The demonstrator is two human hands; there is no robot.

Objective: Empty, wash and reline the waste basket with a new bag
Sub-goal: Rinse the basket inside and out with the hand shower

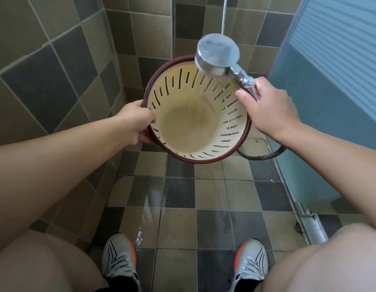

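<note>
You hold the waste basket (195, 114) up off the floor, tilted so its open mouth faces you. It is cream inside with slots cut around the wall, a dark red rim, and a brownish stained bottom. No bag lines it.

Your left hand (136, 125) grips the basket's rim on its left side, thumb curled over the inside edge and fingers wrapped underneath.

Your right hand (267, 110) sits just to the right of the basket and is closed around the chrome handle of the shower head (217, 52). The round spray face hangs just above the basket's far right rim, turned partly toward you. Whether water is running, you cannot tell.

The hose (265, 155) loops out below the basket's right side, and a second run of it hangs down the tiled wall (46, 66) behind the basket.

Below the basket, the tiled floor (210, 194) shows wet streaks. Your two grey and orange shoes (119, 262) stand on it, nearer to you than the basket. A blue frosted door (330, 81) stands to the basket's right.
</note>
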